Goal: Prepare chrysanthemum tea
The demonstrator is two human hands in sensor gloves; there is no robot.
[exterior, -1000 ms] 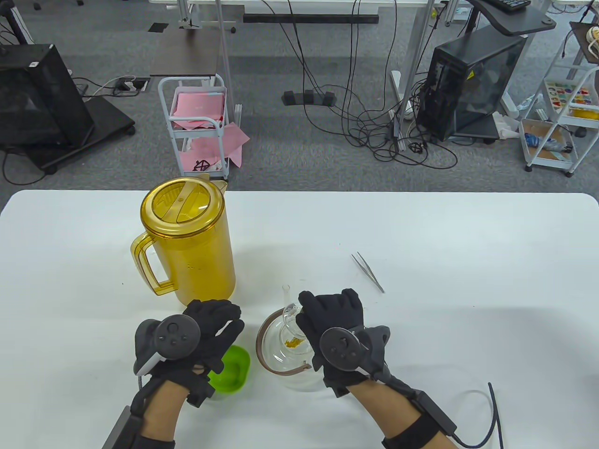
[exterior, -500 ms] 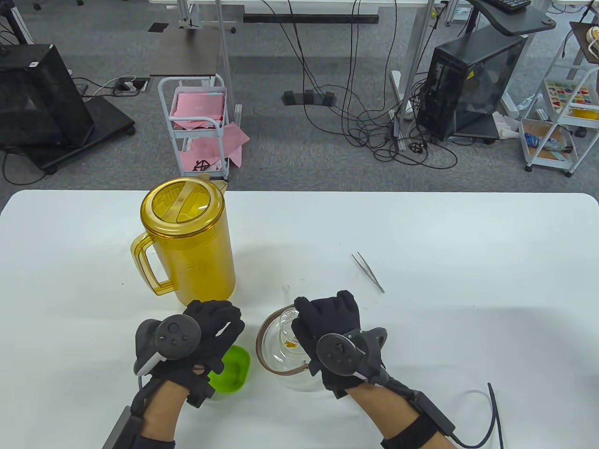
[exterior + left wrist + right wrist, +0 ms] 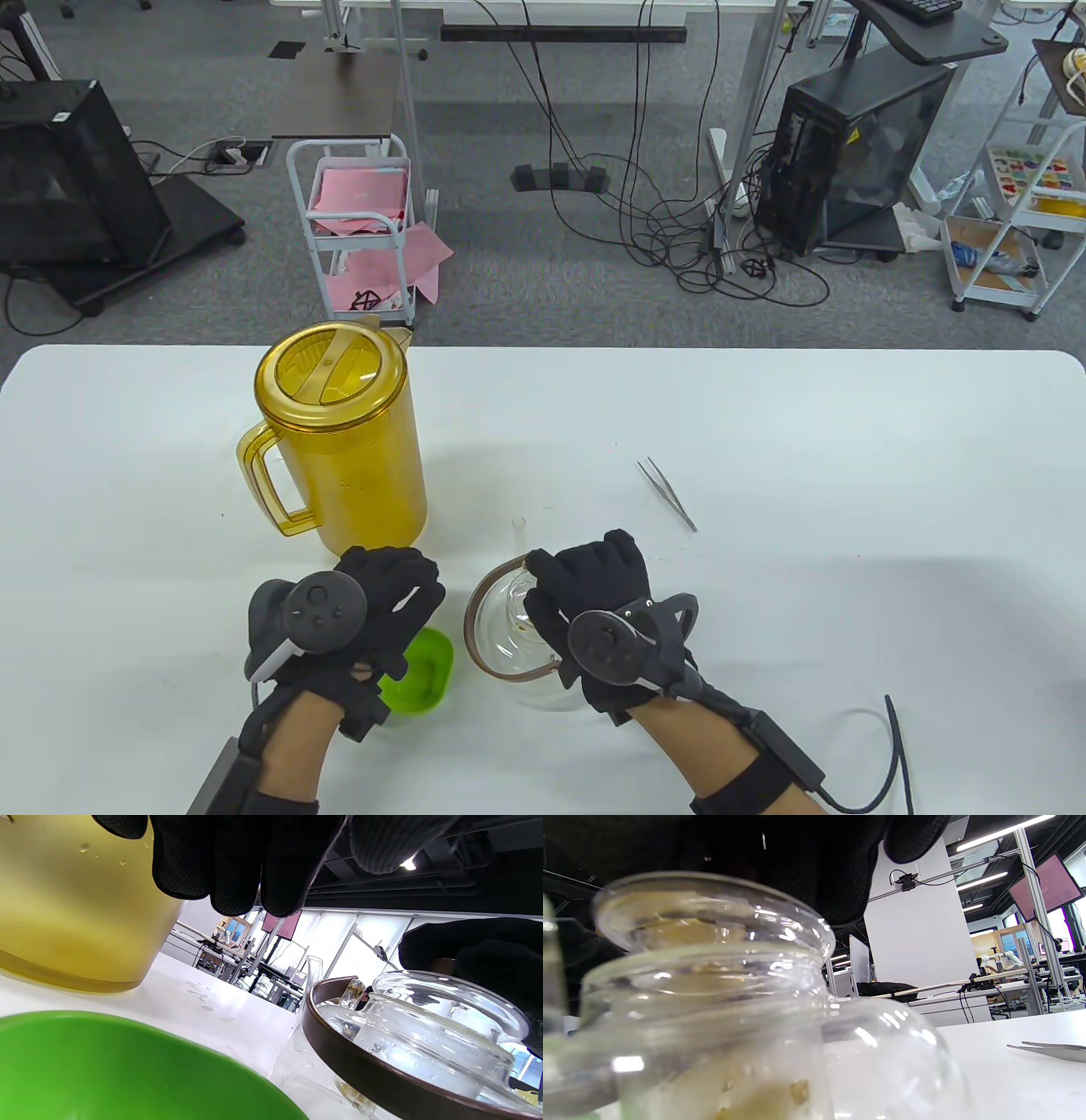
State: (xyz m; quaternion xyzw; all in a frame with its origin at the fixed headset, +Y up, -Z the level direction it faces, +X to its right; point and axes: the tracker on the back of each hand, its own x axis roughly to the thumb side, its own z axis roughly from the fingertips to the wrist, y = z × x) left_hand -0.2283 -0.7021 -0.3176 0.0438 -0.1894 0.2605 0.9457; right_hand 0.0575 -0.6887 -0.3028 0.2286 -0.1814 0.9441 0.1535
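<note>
A glass teapot with a brown hoop handle stands near the table's front edge. Bits of yellow chrysanthemum lie inside it. My right hand covers the teapot's mouth from above, fingers curled round the glass lid, which sits in the neck. My left hand hovers over a green bowl left of the teapot, its fingers loosely curled and holding nothing. The bowl's inside is mostly hidden.
A tall amber pitcher with a lid stands just behind my left hand. Metal tweezers lie on the white table behind and right of the teapot. A black cable trails by my right forearm.
My right hand has slid down and left with the lid, lowering it onto the teapot's mouth and hiding the yellow flowers. My left hand has stayed put.
</note>
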